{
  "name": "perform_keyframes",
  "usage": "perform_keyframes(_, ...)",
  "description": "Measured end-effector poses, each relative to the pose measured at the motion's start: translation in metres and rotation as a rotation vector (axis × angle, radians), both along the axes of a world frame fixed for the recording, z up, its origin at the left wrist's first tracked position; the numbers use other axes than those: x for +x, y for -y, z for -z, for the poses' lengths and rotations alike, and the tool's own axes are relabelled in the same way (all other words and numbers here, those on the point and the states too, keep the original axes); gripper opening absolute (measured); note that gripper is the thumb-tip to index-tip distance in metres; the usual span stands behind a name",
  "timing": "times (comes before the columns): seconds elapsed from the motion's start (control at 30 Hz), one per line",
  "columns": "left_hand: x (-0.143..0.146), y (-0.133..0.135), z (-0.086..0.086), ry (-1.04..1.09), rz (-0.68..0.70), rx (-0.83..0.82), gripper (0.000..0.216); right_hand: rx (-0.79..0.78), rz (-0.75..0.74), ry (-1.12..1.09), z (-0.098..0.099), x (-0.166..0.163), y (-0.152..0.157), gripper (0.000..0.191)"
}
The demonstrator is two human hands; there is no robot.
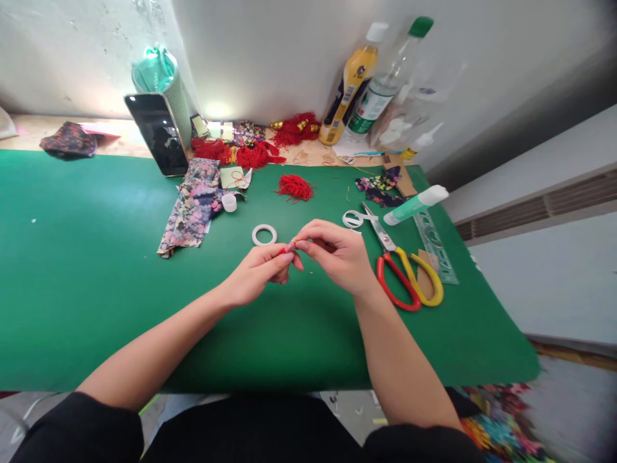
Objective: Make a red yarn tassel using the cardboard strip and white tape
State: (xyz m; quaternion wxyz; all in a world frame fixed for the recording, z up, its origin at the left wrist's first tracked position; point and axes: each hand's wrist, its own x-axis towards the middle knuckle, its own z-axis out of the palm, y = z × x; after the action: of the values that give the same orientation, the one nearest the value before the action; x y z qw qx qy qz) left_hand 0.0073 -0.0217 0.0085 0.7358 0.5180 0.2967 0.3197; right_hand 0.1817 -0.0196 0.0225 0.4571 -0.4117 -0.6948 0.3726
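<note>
Both hands meet above the middle of the green mat (231,347). My left hand (260,273) is closed, thumb against fingers, pinching a small red thing (282,251) that is mostly hidden. Touching its fingertips, my right hand (335,254) is also pinched, and a tiny gold-coloured bit (297,240) shows at its fingers. Just behind the left hand lies a roll of white tape (254,235). A bundle of red threads (295,187) rests farther back. To the right are scissors (385,241) with one red and one yellow handle.
At the right lie a second tape roll (353,225), a glue stick (415,204) and a clear green ruler (441,257). Floral fabric (190,206) and a white cap (229,203) are left. Behind stand a phone (158,135), red tassels (258,154) and bottles (351,90).
</note>
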Motion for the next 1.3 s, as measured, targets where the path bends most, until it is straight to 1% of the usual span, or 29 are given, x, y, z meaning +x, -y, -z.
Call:
perform_keyframes(0.17,-0.0002,0.0006,-0.0038,0.176,0.116,-0.191,0.036,0.06,0.03,0.043,-0.0023,-0.0019,0.0032,0.014)
perform_keyframes(0.33,-0.0027,0.0013,-0.0068,0.257,0.204,-0.326,0.032,0.091,-0.014,0.037,-0.0026,-0.0022,0.0043,0.012)
perform_keyframes(0.4,-0.004,0.0011,-0.0073,0.282,0.225,-0.36,0.031,0.088,-0.005,0.026,-0.002,-0.0018,0.004,0.012)
perform_keyframes(0.5,-0.0058,0.0004,-0.0081,0.313,0.244,-0.374,0.03,0.076,0.033,0.003,-0.0008,-0.0009,0.0037,0.013)
perform_keyframes(0.57,-0.0065,0.0002,-0.0086,0.327,0.252,-0.374,0.03,0.06,0.032,-0.024,-0.0002,-0.0001,0.0033,0.012)
perform_keyframes(0.67,-0.0068,0.0003,-0.009,0.333,0.265,-0.402,0.029,0.017,-0.022,-0.074,0.0009,0.0004,0.0023,0.009)
perform_keyframes(0.8,-0.007,0.0008,-0.0091,0.339,0.291,-0.459,0.028,-0.062,-0.104,-0.161,0.003,-0.0006,0.0002,0.009)
perform_keyframes(0.93,-0.0075,0.0006,-0.0089,0.391,0.323,-0.494,0.026,-0.11,-0.149,-0.233,0.0043,-0.0024,-0.0007,0.011)
perform_keyframes(1.1,-0.0072,0.0008,-0.0092,0.419,0.348,-0.517,0.028,-0.142,-0.16,-0.236,0.0025,-0.0035,0.0011,0.013)
perform_keyframes(1.3,-0.0075,-0.0003,-0.0078,0.41,0.355,-0.483,0.028,-0.173,-0.144,-0.208,0.0017,-0.0024,0.0018,0.017)
